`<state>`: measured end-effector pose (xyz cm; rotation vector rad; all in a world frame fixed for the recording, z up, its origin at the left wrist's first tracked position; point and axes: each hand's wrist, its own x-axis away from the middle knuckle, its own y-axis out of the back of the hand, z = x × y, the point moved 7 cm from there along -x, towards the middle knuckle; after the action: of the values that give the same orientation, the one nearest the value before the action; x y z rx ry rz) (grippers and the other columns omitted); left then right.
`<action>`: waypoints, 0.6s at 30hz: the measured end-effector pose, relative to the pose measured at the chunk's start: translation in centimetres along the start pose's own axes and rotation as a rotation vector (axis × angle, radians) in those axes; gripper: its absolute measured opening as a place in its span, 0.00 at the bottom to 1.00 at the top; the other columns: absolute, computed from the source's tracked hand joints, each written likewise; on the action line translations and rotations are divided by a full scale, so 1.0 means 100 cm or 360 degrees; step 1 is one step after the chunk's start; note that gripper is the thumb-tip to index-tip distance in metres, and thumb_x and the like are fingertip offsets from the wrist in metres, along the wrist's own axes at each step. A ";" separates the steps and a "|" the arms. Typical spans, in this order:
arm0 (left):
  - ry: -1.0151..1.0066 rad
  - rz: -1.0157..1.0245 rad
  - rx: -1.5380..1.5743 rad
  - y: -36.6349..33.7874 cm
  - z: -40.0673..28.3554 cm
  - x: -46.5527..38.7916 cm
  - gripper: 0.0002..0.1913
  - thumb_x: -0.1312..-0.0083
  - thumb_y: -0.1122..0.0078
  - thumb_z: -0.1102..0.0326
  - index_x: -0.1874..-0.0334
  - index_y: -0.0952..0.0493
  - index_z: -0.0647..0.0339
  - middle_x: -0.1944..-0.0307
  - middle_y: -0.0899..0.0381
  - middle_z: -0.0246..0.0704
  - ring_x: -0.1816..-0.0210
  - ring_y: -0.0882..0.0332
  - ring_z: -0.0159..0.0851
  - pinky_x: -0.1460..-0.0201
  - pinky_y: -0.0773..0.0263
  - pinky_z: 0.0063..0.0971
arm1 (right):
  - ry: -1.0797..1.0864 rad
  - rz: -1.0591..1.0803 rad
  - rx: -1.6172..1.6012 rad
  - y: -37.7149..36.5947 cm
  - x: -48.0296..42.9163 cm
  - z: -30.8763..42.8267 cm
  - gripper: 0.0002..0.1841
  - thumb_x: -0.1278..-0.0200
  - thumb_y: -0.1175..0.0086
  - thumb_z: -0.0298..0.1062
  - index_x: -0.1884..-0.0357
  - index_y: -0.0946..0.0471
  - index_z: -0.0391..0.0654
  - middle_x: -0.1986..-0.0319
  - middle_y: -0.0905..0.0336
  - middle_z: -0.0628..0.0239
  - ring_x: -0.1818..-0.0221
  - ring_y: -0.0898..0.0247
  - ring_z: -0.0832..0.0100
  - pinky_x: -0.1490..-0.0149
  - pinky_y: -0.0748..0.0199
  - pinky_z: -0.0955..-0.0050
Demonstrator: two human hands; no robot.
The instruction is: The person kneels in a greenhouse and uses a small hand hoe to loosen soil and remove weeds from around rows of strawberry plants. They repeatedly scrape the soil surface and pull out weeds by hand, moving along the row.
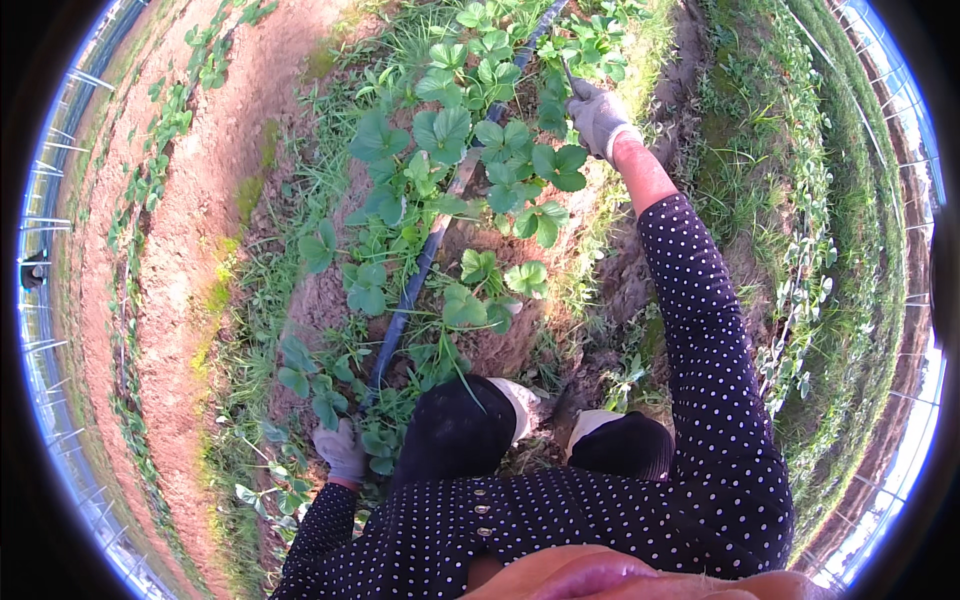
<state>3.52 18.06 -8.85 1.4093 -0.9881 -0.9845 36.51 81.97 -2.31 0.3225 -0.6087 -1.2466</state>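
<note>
My right hand, in a light grey work glove, reaches out at the upper right. It is closed around a thin dark hand tool, whose far end runs in among strawberry leaves. My left hand, gloved alike, is low at the left beside my knee. Strawberry leaves hang over its fingertips, so I cannot see if it grips anything. Between my hands grow leafy strawberry plants on a soil bed. A dark irrigation hose runs lengthwise through them, partly under leaves.
My bent knees are at the bed's near end. Grassy weeds line its left side. A bare soil path and another plant row lie further left. Weedy rows stretch along the right, near the greenhouse wall.
</note>
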 end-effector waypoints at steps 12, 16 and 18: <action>-0.0015 0.0013 0.0047 -0.002 0.000 -0.004 0.13 0.40 0.32 0.58 0.72 0.27 0.54 0.74 0.26 0.41 0.68 0.25 0.55 0.65 0.35 0.50 | -0.0231 0.0096 0.0024 -0.012 0.021 0.001 0.21 0.24 0.49 0.37 0.32 0.24 0.55 0.65 0.16 0.59 0.65 0.18 0.65 0.54 0.20 0.64; -0.0045 -0.0026 0.0055 0.009 -0.006 -0.006 0.12 0.42 0.33 0.60 0.73 0.27 0.55 0.73 0.25 0.40 0.67 0.25 0.54 0.65 0.35 0.50 | -0.0208 0.0143 0.0127 -0.006 0.046 0.001 0.26 0.26 0.48 0.35 0.27 0.28 0.52 0.60 0.14 0.59 0.69 0.20 0.67 0.60 0.20 0.66; -0.0029 0.0000 0.0129 0.011 -0.006 -0.006 0.11 0.43 0.32 0.61 0.73 0.27 0.55 0.73 0.25 0.40 0.68 0.25 0.54 0.66 0.35 0.49 | -0.0160 0.0101 0.0099 -0.004 0.059 0.001 0.28 0.26 0.48 0.34 0.25 0.30 0.51 0.60 0.14 0.60 0.70 0.20 0.67 0.61 0.20 0.68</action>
<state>3.87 18.81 -7.72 1.4691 -1.0516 -0.9686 37.23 76.25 -0.95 0.2912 -0.7396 -1.1895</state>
